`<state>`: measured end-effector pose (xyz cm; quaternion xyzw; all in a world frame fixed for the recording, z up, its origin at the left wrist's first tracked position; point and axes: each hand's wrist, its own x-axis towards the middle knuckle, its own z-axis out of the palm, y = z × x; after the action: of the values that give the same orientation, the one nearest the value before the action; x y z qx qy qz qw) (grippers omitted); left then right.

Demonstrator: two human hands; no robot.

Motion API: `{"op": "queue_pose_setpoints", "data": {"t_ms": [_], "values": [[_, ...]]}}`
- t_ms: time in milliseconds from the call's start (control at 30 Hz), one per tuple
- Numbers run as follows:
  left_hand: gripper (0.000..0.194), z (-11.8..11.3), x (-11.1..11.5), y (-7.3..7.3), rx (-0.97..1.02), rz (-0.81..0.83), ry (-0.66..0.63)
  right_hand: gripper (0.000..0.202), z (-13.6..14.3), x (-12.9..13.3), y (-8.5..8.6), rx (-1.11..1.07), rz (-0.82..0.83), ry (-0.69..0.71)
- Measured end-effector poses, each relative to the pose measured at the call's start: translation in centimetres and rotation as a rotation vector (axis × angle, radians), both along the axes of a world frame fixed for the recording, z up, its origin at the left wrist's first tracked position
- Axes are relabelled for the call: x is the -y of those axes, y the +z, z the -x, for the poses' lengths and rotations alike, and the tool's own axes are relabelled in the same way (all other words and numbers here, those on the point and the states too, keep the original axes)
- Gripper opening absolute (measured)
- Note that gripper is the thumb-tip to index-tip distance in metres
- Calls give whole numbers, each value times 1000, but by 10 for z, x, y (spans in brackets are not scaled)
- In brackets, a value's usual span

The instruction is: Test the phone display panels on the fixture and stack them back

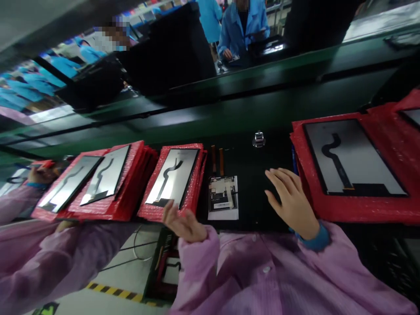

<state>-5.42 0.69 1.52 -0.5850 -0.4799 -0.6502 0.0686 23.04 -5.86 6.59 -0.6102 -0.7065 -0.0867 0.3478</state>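
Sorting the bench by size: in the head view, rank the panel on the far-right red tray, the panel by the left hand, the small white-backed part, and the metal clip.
1. Far-right panel, though nearest the camera.
2. Panel by the left hand.
3. White-backed part.
4. Metal clip.

A: Where do the panels lie?
B: 1 panel on padding (172, 181) lies just beyond my left hand (183, 225); a small board (223, 197) sits right of it.
A: And your right hand (292, 203)?
B: It rests between that board and the large panel (351, 159) at right.
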Motion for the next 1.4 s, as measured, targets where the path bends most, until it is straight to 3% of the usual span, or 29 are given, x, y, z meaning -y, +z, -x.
{"op": "queue_pose_setpoints", "data": {"t_ms": [67, 200, 367, 467, 700, 800, 900, 1100, 1233, 1400], "values": [[24, -47, 15, 1, 72, 89, -323, 55, -5, 35, 3, 129, -73, -173], [28, -123, 45, 3, 197, 430, -875, 42, -33, 70, -1, 211, 15, -508], [38, -185, 60, 13, 332, 904, -1383, 29, -56, 82, -3, 226, 54, -528], [52, -209, 60, 22, 460, 1047, -1538, 31, -56, 86, -4, 296, 99, -492], [67, -226, 58, 32, 555, 1176, -1408, 11, -55, 88, -10, 202, -34, -500], [68, -228, 54, 37, 657, 1231, -1467, 20, -54, 86, -11, 261, 4, -483], [66, -228, 52, 44, 721, 1229, -1448, 24, -54, 86, -12, 284, 32, -470], [72, -235, 50, 53, 848, 1315, -1420, 17, -58, 82, -9, -60, -194, -393], [56, -243, 45, 56, 869, 1340, -1453, 16, -41, 77, -9, -148, -204, -322], [49, -241, 36, 60, 864, 1397, -1314, 13, -11, 76, -12, -184, -251, -227]]}}
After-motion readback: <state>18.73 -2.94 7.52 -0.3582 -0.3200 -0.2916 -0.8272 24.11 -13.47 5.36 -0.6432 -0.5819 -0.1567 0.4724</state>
